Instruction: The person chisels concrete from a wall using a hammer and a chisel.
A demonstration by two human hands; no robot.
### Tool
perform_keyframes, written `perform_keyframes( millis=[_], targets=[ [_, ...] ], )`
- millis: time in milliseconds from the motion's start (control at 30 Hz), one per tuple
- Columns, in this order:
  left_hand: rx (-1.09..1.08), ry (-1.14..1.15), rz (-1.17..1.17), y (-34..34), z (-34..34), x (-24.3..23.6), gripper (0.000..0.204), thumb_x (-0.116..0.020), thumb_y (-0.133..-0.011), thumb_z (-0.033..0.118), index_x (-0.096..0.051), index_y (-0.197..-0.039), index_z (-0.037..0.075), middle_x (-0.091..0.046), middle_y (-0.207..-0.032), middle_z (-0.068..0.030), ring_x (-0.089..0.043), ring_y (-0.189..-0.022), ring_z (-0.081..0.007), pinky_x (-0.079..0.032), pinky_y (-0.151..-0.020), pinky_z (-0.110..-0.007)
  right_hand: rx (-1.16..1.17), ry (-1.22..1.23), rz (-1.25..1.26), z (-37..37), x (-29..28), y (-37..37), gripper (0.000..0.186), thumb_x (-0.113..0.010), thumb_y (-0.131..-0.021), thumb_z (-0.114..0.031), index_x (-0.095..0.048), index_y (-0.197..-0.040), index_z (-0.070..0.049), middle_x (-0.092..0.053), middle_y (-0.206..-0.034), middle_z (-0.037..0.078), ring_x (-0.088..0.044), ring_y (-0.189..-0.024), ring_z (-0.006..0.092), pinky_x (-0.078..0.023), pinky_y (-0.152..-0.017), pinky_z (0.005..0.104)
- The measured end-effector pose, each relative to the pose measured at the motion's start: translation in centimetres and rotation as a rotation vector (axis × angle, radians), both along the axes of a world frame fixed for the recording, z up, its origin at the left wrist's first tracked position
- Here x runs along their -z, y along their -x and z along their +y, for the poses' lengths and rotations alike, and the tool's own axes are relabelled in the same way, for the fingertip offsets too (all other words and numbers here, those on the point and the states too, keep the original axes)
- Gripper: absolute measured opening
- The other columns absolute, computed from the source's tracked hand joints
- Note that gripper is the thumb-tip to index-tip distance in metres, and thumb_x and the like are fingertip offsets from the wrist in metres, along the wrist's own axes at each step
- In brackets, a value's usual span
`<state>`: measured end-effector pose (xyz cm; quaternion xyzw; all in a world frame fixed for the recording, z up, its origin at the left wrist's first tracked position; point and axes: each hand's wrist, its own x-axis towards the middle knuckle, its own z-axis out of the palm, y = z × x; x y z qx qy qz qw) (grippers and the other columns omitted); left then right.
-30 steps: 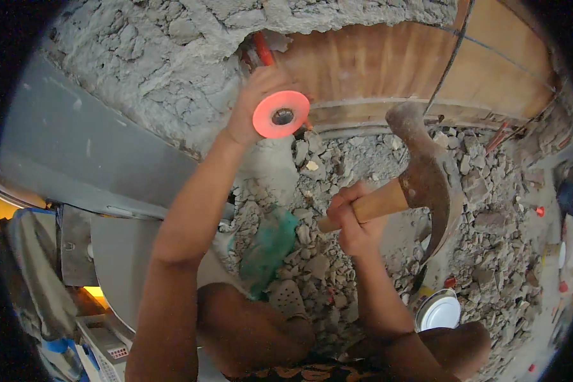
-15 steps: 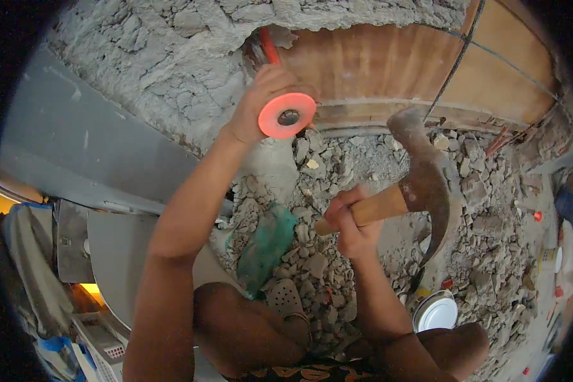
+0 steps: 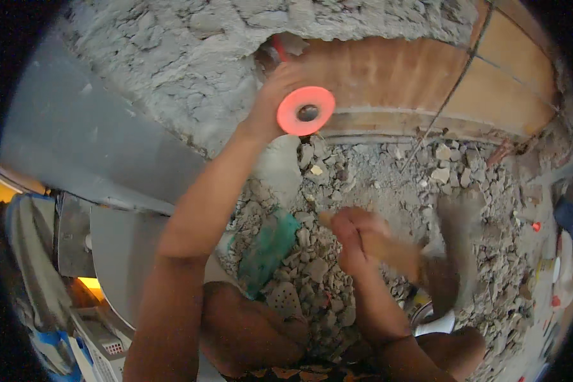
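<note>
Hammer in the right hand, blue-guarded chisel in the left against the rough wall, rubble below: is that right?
One slip: the chisel guard is orange-pink, not blue, as the head view shows. The left hand holds it at the rough wall; the right hand grips the blurred hammer over rubble.

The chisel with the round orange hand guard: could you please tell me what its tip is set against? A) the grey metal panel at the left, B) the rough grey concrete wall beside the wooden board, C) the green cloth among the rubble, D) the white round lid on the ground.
B: the left hand holds the chisel with the round orange hand guard up against the rough grey concrete wall, by the wooden board.
</note>
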<state>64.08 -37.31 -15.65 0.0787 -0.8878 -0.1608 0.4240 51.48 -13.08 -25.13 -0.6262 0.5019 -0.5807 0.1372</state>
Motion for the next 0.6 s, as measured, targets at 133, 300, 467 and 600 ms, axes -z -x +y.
perform_keyframes(
  millis=[133,300,467,600],
  targets=[
    [-0.033,0.277,0.075,0.6,-0.5,-0.6,0.049,-0.083,-0.065,0.027,-0.067,-0.107,0.007,-0.065,-0.114,-0.0085,-0.059,-0.106,-0.0312,-0.044,-0.092,-0.043,-0.162,0.089,-0.277,1.6,0.3,0.4,0.012,-0.059,-0.087,-0.013,-0.059,-0.080,-0.003,-0.058,-0.072,0.011,-0.056,-0.063,0.0222,-0.045,-0.058,0.0354],
    [0.003,0.277,0.027,1.1,-1.1,-0.2,0.051,-0.083,-0.063,0.031,-0.067,-0.106,0.008,-0.066,-0.110,-0.0100,-0.060,-0.104,-0.0317,-0.045,-0.092,-0.042,-0.027,-0.369,-0.332,-4.5,5.9,-1.3,0.017,-0.059,-0.090,-0.014,-0.058,-0.078,-0.002,-0.058,-0.067,0.005,-0.055,-0.058,0.0174,-0.043,-0.054,0.0331],
    [-0.090,0.323,-0.007,0.4,-0.5,0.0,0.062,-0.087,-0.052,0.037,-0.067,-0.103,0.009,-0.065,-0.101,-0.0064,-0.059,-0.094,-0.0290,-0.044,-0.086,-0.041,0.080,0.049,-0.194,-0.8,1.2,0.6,0.008,-0.063,-0.086,-0.009,-0.060,-0.081,-0.004,-0.061,-0.075,0.006,-0.057,-0.065,0.0166,-0.046,-0.060,0.0322],
    [-0.056,0.254,0.006,0.4,-0.6,-0.2,0.061,-0.088,-0.054,0.034,-0.066,-0.104,0.008,-0.064,-0.099,-0.0052,-0.057,-0.092,-0.0279,-0.044,-0.085,-0.041,-0.165,0.308,-0.599,1.5,-3.5,0.6,0.013,-0.063,-0.086,-0.010,-0.059,-0.076,-0.004,-0.063,-0.076,0.010,-0.056,-0.063,0.0215,-0.046,-0.061,0.0340]
  ],
)
